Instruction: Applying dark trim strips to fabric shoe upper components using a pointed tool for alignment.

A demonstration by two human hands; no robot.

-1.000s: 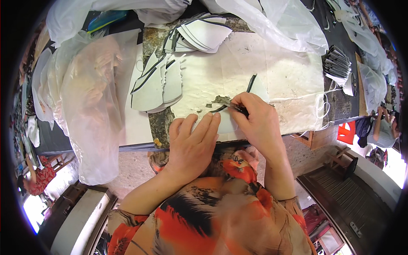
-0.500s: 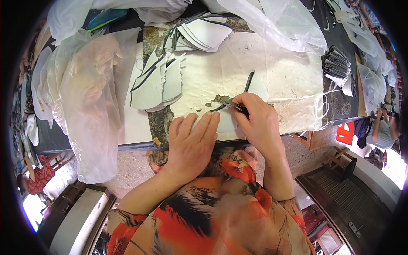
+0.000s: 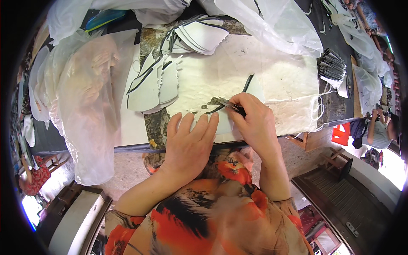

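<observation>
My left hand (image 3: 189, 142) lies flat with fingers apart, its fingertips pressing on a white cut piece (image 3: 224, 123) edged with black trim. A loose end of that black trim (image 3: 247, 83) sticks up beyond my right hand. My right hand (image 3: 258, 123) is closed around small thread snips (image 3: 235, 106) with dark handles. Their metal tips point left, over the trim near my left fingertips. Part of the white piece is hidden under both hands. Farther left lies a stack of similar white pieces (image 3: 148, 91) with black edging, and another stack (image 3: 202, 36) sits at the back.
A pale, worn cloth (image 3: 284, 76) covers the work surface. Clear plastic bags lie at left (image 3: 91, 110) and at the back (image 3: 280, 25). A bundle of dark-edged pieces (image 3: 332, 68) stands at right, near loose white cord (image 3: 316, 108). Other people are visible at both sides.
The view has shifted slightly, moving the table leftward in the picture. The snips stay by the trim, their metal tips showing a little more. My left hand remains flat on the piece.
</observation>
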